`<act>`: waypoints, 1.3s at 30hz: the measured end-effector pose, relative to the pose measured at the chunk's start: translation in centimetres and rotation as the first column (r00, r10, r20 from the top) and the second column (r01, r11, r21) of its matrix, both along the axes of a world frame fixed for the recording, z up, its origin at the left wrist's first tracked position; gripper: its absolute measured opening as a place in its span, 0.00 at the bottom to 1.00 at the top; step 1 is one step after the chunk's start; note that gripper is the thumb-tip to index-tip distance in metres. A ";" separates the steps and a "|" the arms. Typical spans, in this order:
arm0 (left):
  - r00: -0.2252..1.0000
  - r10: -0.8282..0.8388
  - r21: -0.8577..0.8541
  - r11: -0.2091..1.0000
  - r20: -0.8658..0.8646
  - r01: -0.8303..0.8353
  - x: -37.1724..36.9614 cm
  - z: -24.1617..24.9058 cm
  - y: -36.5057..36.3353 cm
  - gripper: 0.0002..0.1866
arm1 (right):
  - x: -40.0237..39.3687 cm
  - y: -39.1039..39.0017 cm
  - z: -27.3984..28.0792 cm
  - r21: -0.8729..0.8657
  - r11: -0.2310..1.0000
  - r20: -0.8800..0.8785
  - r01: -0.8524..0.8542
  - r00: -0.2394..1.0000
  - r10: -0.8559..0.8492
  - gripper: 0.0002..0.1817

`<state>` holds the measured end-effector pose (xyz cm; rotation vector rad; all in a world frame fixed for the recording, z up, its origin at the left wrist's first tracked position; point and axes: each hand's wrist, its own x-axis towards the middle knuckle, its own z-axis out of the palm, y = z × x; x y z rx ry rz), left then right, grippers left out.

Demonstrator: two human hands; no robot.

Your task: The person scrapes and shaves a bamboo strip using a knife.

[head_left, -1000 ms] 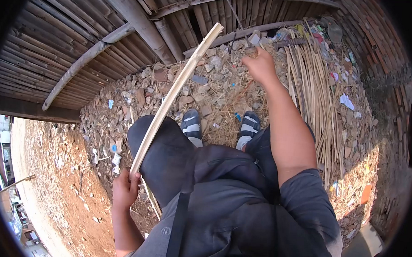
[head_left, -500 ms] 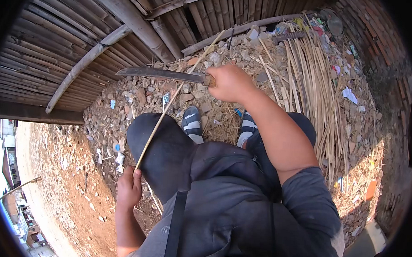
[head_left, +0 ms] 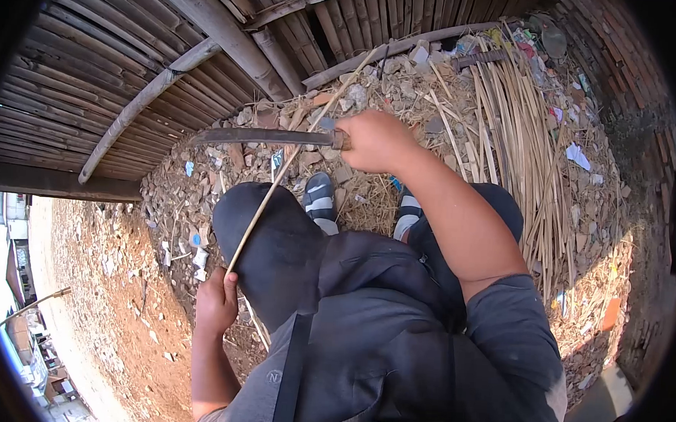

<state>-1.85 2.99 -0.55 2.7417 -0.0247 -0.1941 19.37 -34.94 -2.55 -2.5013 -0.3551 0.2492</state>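
My right hand [head_left: 375, 141] is closed around the handle of a machete [head_left: 269, 136], whose long dark blade points left. Under or against the blade runs a thin bamboo strip [head_left: 256, 216], slanting from my lap up toward the bamboo wall; exact contact is hard to tell. Its near end is pinched in my left hand [head_left: 216, 302], beside my left knee. To the right of my feet lies a pile of similar pale bamboo strips [head_left: 518, 136] on the ground.
A bamboo-slat wall [head_left: 95, 72] with a curved pole stands ahead and left. Rubble and litter [head_left: 302, 164] cover the ground around my sandals [head_left: 320, 199]. A brick wall [head_left: 637, 103] rises on the right. Sunlit dirt [head_left: 123, 300] stretches to the left.
The machete has dropped slightly nearer to me along the bamboo strip. My left hand keeps its hold on the strip's near end, and the view has shifted a little.
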 end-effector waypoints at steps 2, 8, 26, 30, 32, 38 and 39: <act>1.000 0.002 0.010 1.000 0.004 -0.002 -0.4 -0.5 -0.3 0.23 | 0.1 -0.4 0.2 -0.040 0.999 0.009 -0.027 1.000 0.028 0.23; 0.999 0.033 0.073 0.997 -0.019 -0.031 -0.2 0.4 -0.2 0.24 | 2.9 -2.8 -2.3 0.057 0.977 -0.024 0.204 0.979 -0.203 0.23; 0.998 0.045 -0.014 0.999 -0.047 -0.046 0.6 -0.4 0.6 0.23 | 2.1 -2.5 0.0 0.028 0.985 -0.003 0.169 0.986 -0.169 0.27; 0.999 0.022 0.061 0.998 -0.035 -0.020 0.6 0.9 0.4 0.23 | 4.7 -4.9 -2.6 0.115 0.938 -0.059 0.328 0.945 -0.323 0.28; 1.000 -0.003 0.041 0.999 -0.019 0.003 0.7 0.7 0.9 0.23 | 3.4 -3.9 -2.1 0.070 0.958 0.064 0.280 0.957 -0.284 0.28; 0.996 0.012 -0.053 0.998 -0.087 -0.017 1.3 0.7 1.0 0.25 | 4.2 -4.7 -4.4 0.046 0.895 0.032 0.445 0.894 -0.446 0.21; 0.995 0.016 -0.085 0.996 -0.099 -0.025 1.3 1.1 1.0 0.25 | 5.4 -6.1 -6.7 0.123 0.827 0.013 0.548 0.833 -0.553 0.19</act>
